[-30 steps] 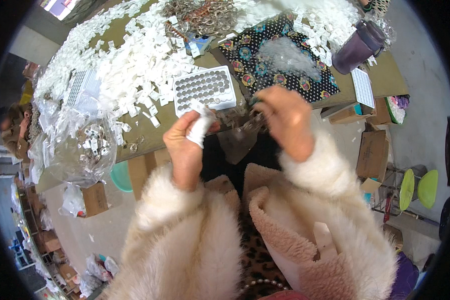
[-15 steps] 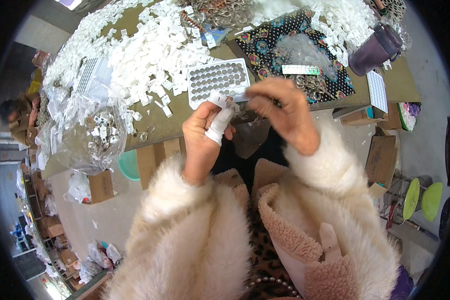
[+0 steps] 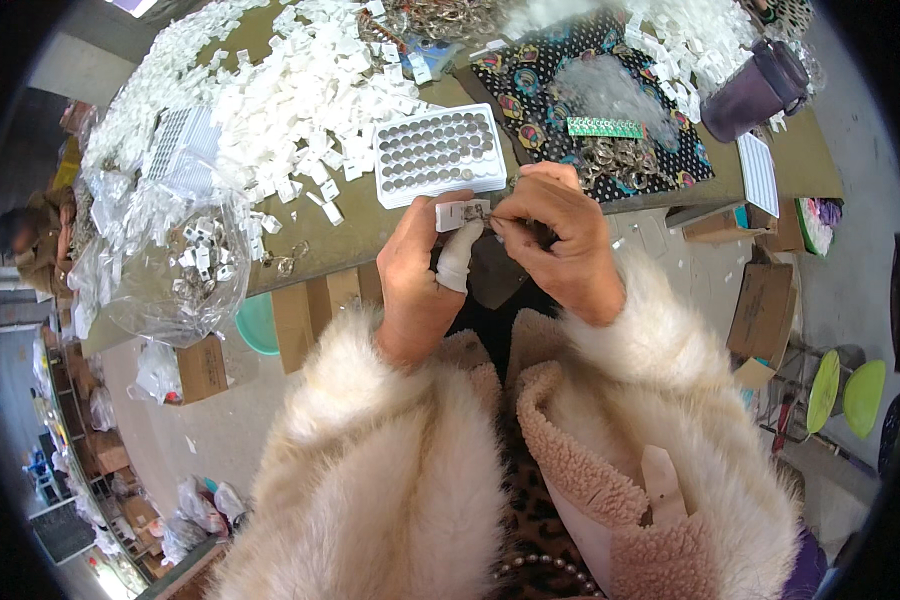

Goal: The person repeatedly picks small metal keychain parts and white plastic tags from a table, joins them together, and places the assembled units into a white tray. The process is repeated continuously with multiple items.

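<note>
My left hand [image 3: 408, 275], its thumb wrapped in white covering, grips a small white plastic casing [image 3: 452, 216] just off the table's near edge. At the casing's right end, my right hand [image 3: 568, 240] is closed in a pinch. Small metallic detail shows there, but I cannot make out what the fingertips hold. Right behind the hands lies a white tray [image 3: 385, 188] with rows of round silver button cells; some of its lower-right places look pale. Heaps of similar white casings [image 3: 300, 100] cover the table to the left.
On a dark patterned cloth [image 3: 510, 85] lie a green strip [image 3: 606, 128], small metal parts [image 3: 625, 165] and clear plastic. A purple bottle [image 3: 750, 95] stands at the right. Clear bags [image 3: 170, 290] hang over the left edge. Cardboard boxes [image 3: 760, 310] sit below; another person [image 3: 45, 235] is far left.
My right hand has come in from the right and closed at the casing. The casing has tilted level in my left hand. The strip on the cloth now looks greener.
</note>
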{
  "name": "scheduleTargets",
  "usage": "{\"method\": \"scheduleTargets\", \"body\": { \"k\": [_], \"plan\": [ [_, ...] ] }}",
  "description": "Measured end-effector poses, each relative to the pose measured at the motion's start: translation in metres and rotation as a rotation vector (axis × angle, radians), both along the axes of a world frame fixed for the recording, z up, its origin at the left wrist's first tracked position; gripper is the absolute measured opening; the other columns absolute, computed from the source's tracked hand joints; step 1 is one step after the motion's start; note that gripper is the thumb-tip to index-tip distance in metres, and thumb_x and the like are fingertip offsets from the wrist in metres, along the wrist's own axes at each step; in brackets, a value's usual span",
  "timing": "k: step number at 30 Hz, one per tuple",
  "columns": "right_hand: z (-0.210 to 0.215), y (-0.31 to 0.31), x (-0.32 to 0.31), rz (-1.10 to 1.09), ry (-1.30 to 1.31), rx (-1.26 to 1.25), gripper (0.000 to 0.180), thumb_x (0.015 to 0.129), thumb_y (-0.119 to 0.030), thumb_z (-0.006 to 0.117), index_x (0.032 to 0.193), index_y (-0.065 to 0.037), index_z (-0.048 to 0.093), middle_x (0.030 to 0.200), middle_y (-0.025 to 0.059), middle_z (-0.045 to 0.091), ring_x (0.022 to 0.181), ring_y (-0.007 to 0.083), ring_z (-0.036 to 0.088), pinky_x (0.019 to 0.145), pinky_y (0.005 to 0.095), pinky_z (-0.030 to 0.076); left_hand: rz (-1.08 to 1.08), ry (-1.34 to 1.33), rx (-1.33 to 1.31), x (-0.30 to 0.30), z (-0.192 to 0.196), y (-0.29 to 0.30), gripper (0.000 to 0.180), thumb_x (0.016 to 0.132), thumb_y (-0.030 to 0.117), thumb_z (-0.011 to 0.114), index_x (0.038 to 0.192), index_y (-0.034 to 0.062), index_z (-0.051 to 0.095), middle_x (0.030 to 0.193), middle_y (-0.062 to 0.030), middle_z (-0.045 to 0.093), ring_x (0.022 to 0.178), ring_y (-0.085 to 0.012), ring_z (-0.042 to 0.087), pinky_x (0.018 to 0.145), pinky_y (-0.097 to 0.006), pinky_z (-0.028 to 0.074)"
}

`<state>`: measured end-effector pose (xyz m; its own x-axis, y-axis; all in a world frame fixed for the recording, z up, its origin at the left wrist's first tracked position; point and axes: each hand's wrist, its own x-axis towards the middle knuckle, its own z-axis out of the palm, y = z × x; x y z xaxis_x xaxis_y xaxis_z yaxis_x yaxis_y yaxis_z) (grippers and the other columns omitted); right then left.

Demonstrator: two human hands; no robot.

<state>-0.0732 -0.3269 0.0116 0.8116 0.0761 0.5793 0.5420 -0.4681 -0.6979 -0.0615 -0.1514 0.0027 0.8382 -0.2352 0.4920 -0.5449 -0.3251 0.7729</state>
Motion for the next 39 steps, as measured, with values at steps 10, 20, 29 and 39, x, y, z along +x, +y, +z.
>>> {"method": "scheduleTargets", "body": {
  "k": [10, 20, 29, 39],
  "plan": [
    [0.000, 0.002, 0.001, -0.024, -0.112, 0.049, 0.018, 0.069, 0.006, 0.069, 0.080, -0.007, 0.062, 0.073, 0.0056, 0.057, 0.079, 0.0318, 0.059, 0.096, 0.0442, 0.044, -0.271, 0.701, -0.904, -0.006, 0.001, -0.007, 0.025, 0.102, 0.006, 0.057, 0.124, -0.0050, 0.062, 0.087, -0.0084, 0.066, 0.075, -0.0126, 0.061, 0.073, -0.030, 0.050],
    [0.005, 0.000, -0.007, -0.086, 0.180, 0.240, 0.010, 0.077, 0.003, 0.070, 0.083, -0.004, 0.067, 0.072, 0.0043, 0.062, 0.068, 0.0155, 0.058, 0.081, 0.0310, 0.049, -0.092, 0.195, -0.289, -0.008, 0.006, -0.009, 0.026, 0.094, -0.005, 0.064, 0.120, -0.0065, 0.065, 0.098, -0.0085, 0.068, 0.075, -0.0122, 0.065, 0.067, -0.023, 0.052],
    [-0.001, -0.002, 0.000, 0.127, 0.375, 0.459, 0.014, 0.083, -0.008, 0.076, 0.092, -0.005, 0.066, 0.082, 0.0049, 0.063, 0.076, 0.0176, 0.059, 0.070, 0.0315, 0.045, -0.356, 0.634, -0.644, 0.004, 0.001, 0.005, 0.026, 0.102, 0.010, 0.058, 0.123, -0.0044, 0.065, 0.091, -0.0051, 0.067, 0.068, -0.0090, 0.057, 0.065, -0.023, 0.047],
    [-0.010, 0.006, 0.004, -0.014, -0.303, -0.229, 0.029, 0.068, -0.012, 0.078, 0.092, -0.012, 0.064, 0.093, 0.0014, 0.058, 0.088, 0.0253, 0.056, 0.082, 0.0394, 0.040, -0.210, 0.490, -0.198, 0.000, -0.001, 0.015, 0.019, 0.104, 0.008, 0.056, 0.115, 0.0009, 0.068, 0.074, 0.0014, 0.058, 0.062, -0.0058, 0.050, 0.056, -0.024, 0.043]
  ]
}}
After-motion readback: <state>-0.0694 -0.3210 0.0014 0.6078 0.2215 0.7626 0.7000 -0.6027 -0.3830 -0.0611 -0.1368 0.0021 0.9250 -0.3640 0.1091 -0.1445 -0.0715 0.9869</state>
